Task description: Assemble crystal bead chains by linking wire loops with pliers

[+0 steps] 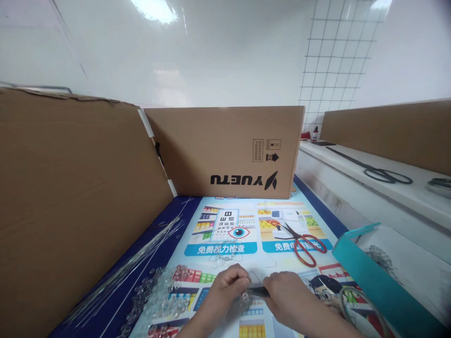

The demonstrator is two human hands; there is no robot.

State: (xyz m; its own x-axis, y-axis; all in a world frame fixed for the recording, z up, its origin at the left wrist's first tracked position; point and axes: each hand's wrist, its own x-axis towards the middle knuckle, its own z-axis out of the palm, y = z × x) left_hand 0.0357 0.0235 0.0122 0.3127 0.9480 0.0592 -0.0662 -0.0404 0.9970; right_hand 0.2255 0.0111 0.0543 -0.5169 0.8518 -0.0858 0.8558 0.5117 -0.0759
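At the bottom centre of the frame, the left hand [225, 287] is pinching a small clear bead [244, 296] at its fingertips, while the right hand [289, 300] is closing around the handles of dark pliers [256, 291] whose tip is meeting the bead. Both hands are clamped on what they hold, just above the printed poster [246, 234] covering the counter. The bead looks tiny, hard and slippery, so a fingertip pinch suits it; the pliers look stiff and are best held by the handles. At lower right, a teal-edged tray [366, 277] is holding what seem to be thin wire pieces. Loose clear beads [158, 295] are lying in a heap at lower left, beside long wires [141, 263]. Red scissors [306, 244] are resting right of centre.
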